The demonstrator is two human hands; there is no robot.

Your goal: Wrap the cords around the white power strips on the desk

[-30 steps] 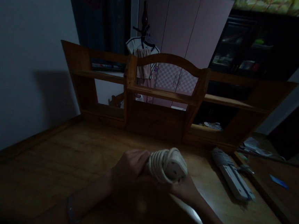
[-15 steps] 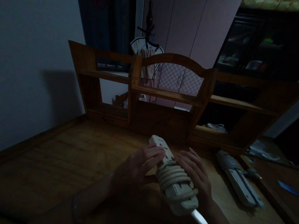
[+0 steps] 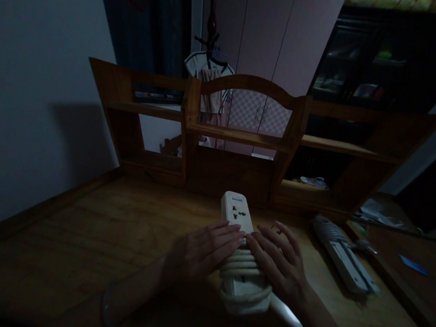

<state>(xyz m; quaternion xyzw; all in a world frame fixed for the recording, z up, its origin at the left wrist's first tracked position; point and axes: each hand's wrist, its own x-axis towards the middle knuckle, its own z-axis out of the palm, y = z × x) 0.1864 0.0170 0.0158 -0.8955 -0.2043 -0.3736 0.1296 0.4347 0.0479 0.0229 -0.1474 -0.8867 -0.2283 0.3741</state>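
Observation:
A white power strip (image 3: 237, 212) lies in front of me, its socket end pointing away and its grey-white cord (image 3: 243, 260) wound in several turns around the near part. My left hand (image 3: 206, 251) grips its left side, fingers laid across the top at the edge of the windings. From the right, my right hand (image 3: 280, 255) holds the same strip, fingertips on the coiled cord and close to the left fingertips. Both thumbs are hidden. To the right, a second power strip (image 3: 350, 266) with a grey wound cord (image 3: 328, 230) rests on the wooden desk (image 3: 120, 231).
A wooden shelf unit (image 3: 239, 137) stands along the desk's back edge. A white wall (image 3: 37, 91) borders the left side. On the brown surface at right lies a blue card (image 3: 413, 264). Beyond are a pink wardrobe (image 3: 262, 45) and clothes on a stand (image 3: 212, 81).
The power strip has turned from a slant to nearly straight ahead, its near end swinging left. Both hands have shifted with it and their fingertips have come closer together. The view has moved slightly.

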